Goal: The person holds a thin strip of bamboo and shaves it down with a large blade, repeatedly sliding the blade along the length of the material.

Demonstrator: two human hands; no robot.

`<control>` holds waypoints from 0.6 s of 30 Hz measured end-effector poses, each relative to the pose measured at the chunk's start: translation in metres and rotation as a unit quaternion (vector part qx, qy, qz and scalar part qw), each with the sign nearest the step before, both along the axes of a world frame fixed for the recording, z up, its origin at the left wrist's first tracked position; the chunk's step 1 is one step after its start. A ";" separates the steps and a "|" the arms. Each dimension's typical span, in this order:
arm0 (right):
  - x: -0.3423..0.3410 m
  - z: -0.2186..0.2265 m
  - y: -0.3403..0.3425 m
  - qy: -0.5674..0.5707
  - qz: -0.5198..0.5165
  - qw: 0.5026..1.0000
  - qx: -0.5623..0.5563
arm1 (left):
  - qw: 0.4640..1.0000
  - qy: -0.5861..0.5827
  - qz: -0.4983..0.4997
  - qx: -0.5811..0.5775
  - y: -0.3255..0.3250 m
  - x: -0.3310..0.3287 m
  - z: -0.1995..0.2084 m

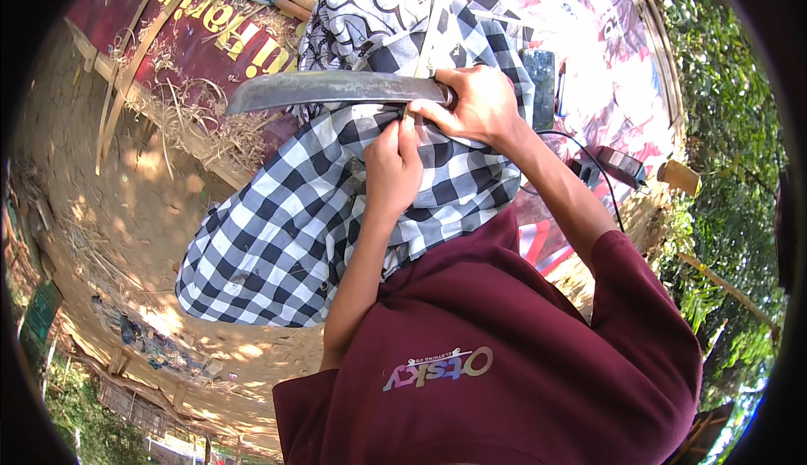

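My right hand (477, 105) is closed round the handle of a machete (336, 89). Its long, dark blade points left across my lap, and my thumb presses near the blade's base. Just below the blade, my left hand (395, 171) is closed in a pinch, its fingertips close to the right thumb. A thin pale strip (430, 35) runs from beyond the blade towards these fingertips, partly hidden behind the blade. Black-and-white checkered cloth (277, 221) covers my legs under both hands. Farther off on my lap lies a black-and-white patterned cloth (357, 15).
Two wooden-handled blades (290, 1) lie at the far left on a dark red printed sheet (197, 45), near curled shavings (227, 133) and long bent strips (126, 74). To the right are a phone (539, 87), a black box-shaped device (620, 165) and a black cable (601, 175).
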State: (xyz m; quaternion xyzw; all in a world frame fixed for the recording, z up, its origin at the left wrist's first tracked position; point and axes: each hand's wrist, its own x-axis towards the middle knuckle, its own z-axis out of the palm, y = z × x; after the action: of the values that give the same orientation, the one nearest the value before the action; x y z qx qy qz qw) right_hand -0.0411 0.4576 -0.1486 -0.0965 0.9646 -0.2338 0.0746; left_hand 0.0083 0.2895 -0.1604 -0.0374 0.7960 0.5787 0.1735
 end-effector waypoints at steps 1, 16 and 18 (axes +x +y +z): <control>0.000 0.005 -0.003 0.011 0.016 1.000 0.012 | 1.000 0.031 -0.004 -0.001 0.003 -0.009 0.000; 0.001 -0.001 -0.008 0.001 -0.039 0.998 0.052 | 0.990 0.100 0.055 -0.088 0.023 -0.009 -0.005; 0.003 -0.003 -0.008 0.008 -0.037 0.998 0.052 | 0.992 0.085 0.054 -0.080 0.021 -0.005 -0.004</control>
State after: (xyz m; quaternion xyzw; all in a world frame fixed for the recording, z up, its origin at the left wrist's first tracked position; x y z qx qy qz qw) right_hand -0.0386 0.4493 -0.1512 -0.0587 0.9790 -0.1849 0.0630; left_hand 0.0033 0.3101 -0.1645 -0.0449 0.8484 0.5227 0.0704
